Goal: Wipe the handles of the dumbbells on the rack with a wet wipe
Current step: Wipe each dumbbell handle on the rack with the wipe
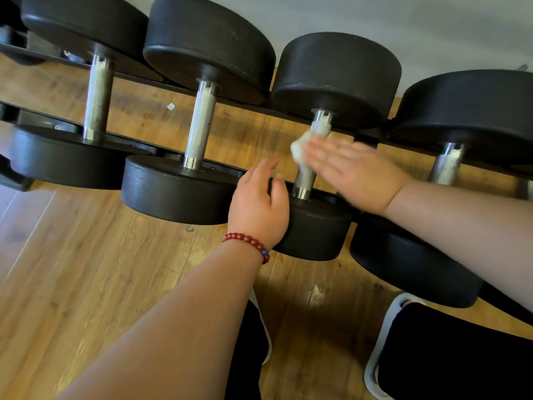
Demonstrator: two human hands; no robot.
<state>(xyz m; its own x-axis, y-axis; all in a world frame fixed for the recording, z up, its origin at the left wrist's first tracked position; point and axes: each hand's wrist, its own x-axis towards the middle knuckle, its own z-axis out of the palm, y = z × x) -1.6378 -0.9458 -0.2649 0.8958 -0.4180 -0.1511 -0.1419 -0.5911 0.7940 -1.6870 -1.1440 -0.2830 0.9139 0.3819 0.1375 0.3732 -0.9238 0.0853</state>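
your right hand (350, 168), fingers flat and blurred, presses the wet wipe (299, 147) against the third dumbbell (337, 79) handle (305, 180); your left hand (259, 206) rests released on its near head (315, 230).

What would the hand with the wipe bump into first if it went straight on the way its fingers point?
Probably the next shiny handle to the left. The right hand points that way, with the wipe under its fingers, though depth is hard to judge.

1. This is a gym's weight area.
2. Black dumbbells (202, 39) sit in a row on a low rack (259, 109) around my fingers (266, 166).
3. Plank floor (86, 269) lies below them.
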